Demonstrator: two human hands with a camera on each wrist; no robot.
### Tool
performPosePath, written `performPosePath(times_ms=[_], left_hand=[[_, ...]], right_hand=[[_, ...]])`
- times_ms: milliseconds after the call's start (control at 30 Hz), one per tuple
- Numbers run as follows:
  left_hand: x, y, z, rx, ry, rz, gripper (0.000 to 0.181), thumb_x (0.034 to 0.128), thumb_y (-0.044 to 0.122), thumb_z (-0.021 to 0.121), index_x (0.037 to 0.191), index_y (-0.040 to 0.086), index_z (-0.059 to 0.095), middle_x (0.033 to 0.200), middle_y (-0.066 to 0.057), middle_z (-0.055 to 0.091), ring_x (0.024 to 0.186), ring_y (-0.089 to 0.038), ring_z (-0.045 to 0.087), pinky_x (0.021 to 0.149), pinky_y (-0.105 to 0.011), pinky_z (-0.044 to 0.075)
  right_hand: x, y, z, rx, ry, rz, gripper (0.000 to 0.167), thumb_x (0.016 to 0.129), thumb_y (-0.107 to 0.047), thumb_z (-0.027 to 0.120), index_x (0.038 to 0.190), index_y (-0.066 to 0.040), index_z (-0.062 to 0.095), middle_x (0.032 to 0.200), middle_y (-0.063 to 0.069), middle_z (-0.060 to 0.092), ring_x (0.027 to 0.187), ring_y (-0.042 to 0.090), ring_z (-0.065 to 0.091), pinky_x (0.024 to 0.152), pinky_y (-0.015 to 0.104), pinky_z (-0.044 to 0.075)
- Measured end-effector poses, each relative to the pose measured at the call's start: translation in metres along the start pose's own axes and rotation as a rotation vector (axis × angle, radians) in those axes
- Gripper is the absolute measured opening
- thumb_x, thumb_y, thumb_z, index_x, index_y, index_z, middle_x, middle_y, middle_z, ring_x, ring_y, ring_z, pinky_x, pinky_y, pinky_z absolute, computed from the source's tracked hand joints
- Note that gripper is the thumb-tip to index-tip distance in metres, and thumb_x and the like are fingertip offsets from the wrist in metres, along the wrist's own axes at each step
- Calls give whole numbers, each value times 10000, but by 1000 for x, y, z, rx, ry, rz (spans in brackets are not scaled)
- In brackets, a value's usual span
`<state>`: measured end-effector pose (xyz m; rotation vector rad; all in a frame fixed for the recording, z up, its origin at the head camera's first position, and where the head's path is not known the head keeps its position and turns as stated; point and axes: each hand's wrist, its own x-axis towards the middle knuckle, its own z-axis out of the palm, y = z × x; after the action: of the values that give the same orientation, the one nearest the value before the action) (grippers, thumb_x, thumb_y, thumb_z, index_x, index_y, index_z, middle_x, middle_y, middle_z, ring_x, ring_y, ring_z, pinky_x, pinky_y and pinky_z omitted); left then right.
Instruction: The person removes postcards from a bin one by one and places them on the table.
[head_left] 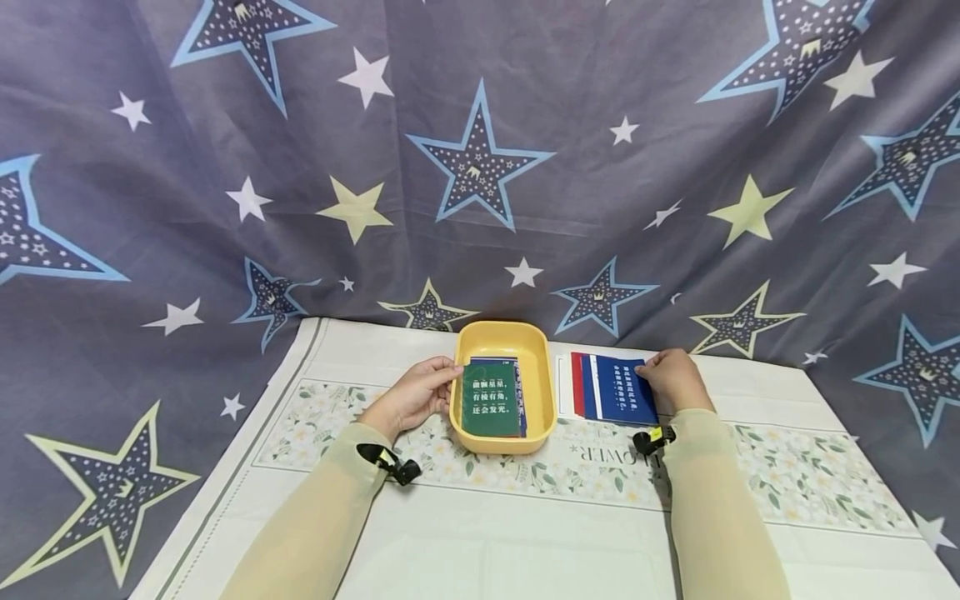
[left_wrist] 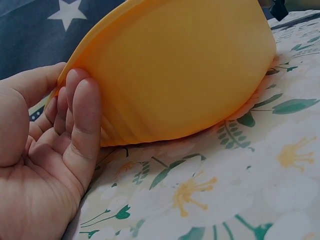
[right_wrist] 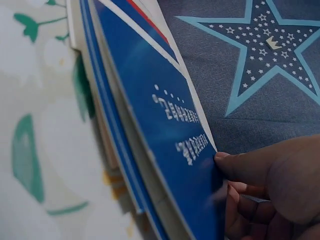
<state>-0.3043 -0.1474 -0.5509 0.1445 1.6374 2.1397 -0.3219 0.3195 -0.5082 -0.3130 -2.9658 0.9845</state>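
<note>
A yellow plastic basin sits on the table with several printed cards inside; a green card with white lettering lies uppermost. My left hand holds the basin's left rim, thumb over the edge and fingers against the outer wall, as the left wrist view also shows. Right of the basin lies a fanned stack of cards, with a blue card on top and red and white edges showing. My right hand pinches the right edge of that blue card. In the right wrist view its thumb presses on the card's face, and the card is raised at that edge.
A white tablecloth with a flower-printed band covers the table. Behind it hangs a dark grey curtain patterned with stars. A small black camera is strapped to the left wrist, another camera to the right.
</note>
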Motion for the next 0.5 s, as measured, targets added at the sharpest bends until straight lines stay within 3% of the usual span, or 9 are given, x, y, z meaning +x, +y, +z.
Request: performPosePath(times_ms=[267, 500], left_hand=[[1, -2, -2, -6, -5, 0, 199, 1193, 191, 604, 1211, -6, 583, 871, -28, 757, 650, -96, 696, 580, -248, 647], [0, -1, -2, 1, -3, 2, 216, 1194, 197, 605, 1228, -15, 580, 869, -22, 748, 649, -91, 687, 578, -241, 640]], right_hand=[[5, 3, 2, -58, -1, -15, 311, 998, -236, 805, 758, -91, 670, 754, 66, 664, 747, 291, 603, 711, 445, 512], [-3, -2, -1, -30, 4, -17, 304, 1043, -219, 743, 793, -52, 696, 767, 61, 675, 761, 271, 605, 671, 360, 471]])
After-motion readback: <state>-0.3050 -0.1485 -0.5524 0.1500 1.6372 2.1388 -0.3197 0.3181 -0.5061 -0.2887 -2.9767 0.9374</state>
